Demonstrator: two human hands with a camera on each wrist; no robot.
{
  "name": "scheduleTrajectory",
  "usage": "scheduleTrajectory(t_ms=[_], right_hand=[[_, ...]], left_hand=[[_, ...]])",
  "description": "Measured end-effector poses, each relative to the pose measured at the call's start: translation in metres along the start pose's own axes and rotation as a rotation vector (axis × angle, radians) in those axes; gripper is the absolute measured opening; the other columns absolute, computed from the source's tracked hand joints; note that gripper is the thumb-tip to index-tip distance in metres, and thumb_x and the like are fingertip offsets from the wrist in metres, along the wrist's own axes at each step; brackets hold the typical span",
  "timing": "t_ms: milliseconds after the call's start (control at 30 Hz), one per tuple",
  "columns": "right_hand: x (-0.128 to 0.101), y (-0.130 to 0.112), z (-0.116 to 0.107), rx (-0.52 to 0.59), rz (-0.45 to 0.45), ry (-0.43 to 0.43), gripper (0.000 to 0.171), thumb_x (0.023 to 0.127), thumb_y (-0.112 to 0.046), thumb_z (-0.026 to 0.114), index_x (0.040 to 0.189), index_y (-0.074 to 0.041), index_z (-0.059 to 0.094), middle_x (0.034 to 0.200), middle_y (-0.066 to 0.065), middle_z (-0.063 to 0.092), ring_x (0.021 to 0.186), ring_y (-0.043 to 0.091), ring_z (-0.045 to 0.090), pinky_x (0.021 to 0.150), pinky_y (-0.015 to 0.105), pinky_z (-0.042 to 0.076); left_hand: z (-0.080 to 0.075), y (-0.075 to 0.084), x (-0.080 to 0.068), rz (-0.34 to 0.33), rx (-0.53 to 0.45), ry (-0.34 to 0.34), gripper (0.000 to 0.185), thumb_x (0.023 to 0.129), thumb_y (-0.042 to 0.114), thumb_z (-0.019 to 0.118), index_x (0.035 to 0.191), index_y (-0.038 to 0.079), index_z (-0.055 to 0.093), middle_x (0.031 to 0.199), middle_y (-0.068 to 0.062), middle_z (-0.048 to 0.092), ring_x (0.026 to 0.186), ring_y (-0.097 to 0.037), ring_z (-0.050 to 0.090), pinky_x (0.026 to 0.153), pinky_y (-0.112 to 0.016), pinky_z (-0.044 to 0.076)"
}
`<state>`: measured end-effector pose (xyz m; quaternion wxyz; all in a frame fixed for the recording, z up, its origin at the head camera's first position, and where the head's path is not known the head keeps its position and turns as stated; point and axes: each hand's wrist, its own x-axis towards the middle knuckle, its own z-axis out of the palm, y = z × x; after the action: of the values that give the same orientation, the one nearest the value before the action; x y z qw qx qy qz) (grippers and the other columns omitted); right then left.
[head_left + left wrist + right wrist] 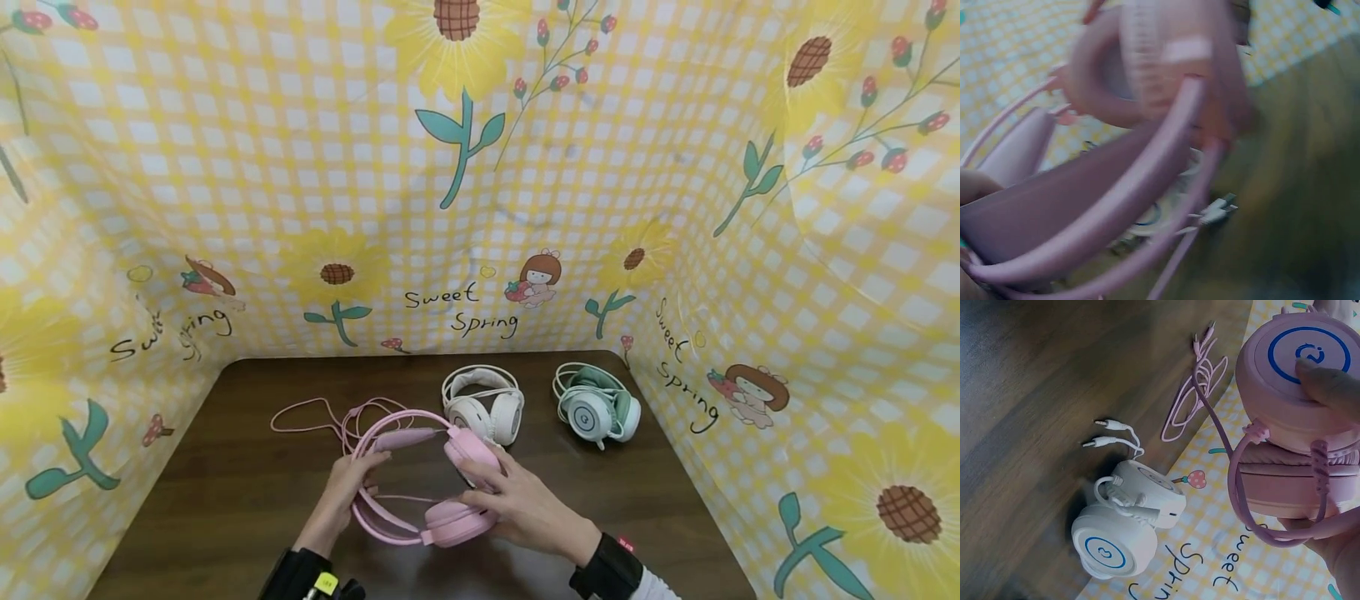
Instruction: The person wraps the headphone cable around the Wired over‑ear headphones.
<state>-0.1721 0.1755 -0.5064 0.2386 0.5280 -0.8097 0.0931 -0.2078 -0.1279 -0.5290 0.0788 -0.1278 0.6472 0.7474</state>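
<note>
A pair of pink headphones (459, 523) is held above the dark wooden table, its headband toward the left and its ear cups toward the right. My left hand (345, 493) grips the headband; the left wrist view is blurred and shows only part of those fingers. Around the ear cups, my right hand (525, 504) holds on, and in the right wrist view its thumb (1329, 387) presses the outer face of one pink cup (1263, 375), over a blue ring logo. A pink cable (1210, 381) lies partly coiled behind the headphones.
White headphones (506, 417) stand just behind my right hand. Farther right sit white and green headphones (592, 417). White plugs (1110, 425) lie on the wooden table (187, 492). Yellow checked cloth (300, 167) walls the table's back and both sides.
</note>
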Motion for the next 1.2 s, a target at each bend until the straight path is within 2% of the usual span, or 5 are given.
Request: scheduleTrajectory(t_ms=[333,533,733,967,1200], right_hand=[[-0.002,0.002,-0.002,0.033,0.028,0.017,0.058,0.064,-0.025,0.091,0.116,-0.024,0.066,0.153,0.004,0.040,0.134,0.040,0.040,0.106,0.049,0.041],[-0.004,0.003,-0.003,0.061,0.088,0.040,0.058,0.066,-0.024,0.090,0.119,-0.024,0.065,0.152,0.004,0.041,0.129,0.037,0.044,0.086,0.046,0.055],[0.001,0.002,-0.003,0.027,0.072,0.046,0.067,0.069,-0.028,0.089,0.130,-0.025,0.060,0.152,0.006,0.038,0.133,0.035,0.042,0.098,0.044,0.049],[-0.009,0.012,-0.007,0.151,0.167,0.196,0.099,0.066,-0.021,0.093,0.146,-0.005,0.036,0.153,0.024,0.026,0.134,0.037,0.042,0.103,0.036,0.045],[-0.028,0.028,0.021,0.391,0.349,0.205,0.107,0.068,-0.007,0.090,0.149,0.003,0.021,0.149,0.020,0.030,0.137,0.033,0.035,0.116,0.032,0.025]], left_hand=[[-0.007,0.012,-0.002,0.006,0.024,-0.231,0.018,0.094,0.013,0.066,0.081,0.012,0.053,0.059,0.003,0.037,0.048,-0.007,0.037,0.047,-0.020,0.038],[-0.006,0.011,-0.005,0.029,-0.041,-0.217,0.007,0.086,0.003,0.068,0.086,0.009,0.064,0.063,0.004,0.047,0.050,-0.007,0.040,0.049,-0.019,0.039],[-0.007,0.011,-0.006,0.036,-0.236,-0.185,0.011,0.086,-0.002,0.058,0.084,0.006,0.066,0.057,0.007,0.036,0.045,-0.001,0.029,0.041,-0.013,0.028],[-0.030,0.020,-0.005,0.134,-0.522,-0.523,0.037,0.095,-0.008,0.032,0.099,0.005,0.067,0.059,0.011,0.027,0.048,-0.003,0.012,0.041,-0.010,0.021],[-0.048,0.026,-0.009,0.187,-0.777,-0.766,0.051,0.098,-0.006,0.011,0.102,-0.002,0.062,0.065,0.005,0.014,0.051,-0.007,0.007,0.045,-0.015,0.014]])
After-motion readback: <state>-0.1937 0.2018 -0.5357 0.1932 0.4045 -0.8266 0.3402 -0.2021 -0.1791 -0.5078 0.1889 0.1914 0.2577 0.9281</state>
